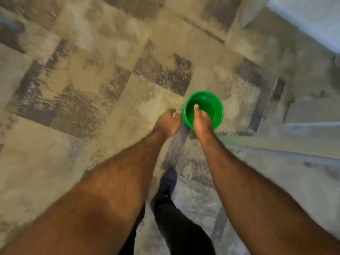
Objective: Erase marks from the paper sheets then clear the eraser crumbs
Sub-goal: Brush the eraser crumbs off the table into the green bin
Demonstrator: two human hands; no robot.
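Note:
A small green plastic bucket (211,103) hangs over the carpeted floor in the middle of the view. My right hand (202,124) grips its near rim, with the thumb reaching inside. My left hand (168,122) is just left of the bucket, fingers curled, its fingertips close to the bucket's side; whether they touch it is unclear. The inside of the bucket looks empty from here. No paper sheets or eraser are in view. The picture is blurred by motion.
Patchy beige and grey carpet (82,89) covers the floor. My leg in dark trousers and a dark shoe (169,183) steps forward below my arms. A pale desk or furniture edge (312,24) runs along the upper right, with a grey panel (312,111) below it.

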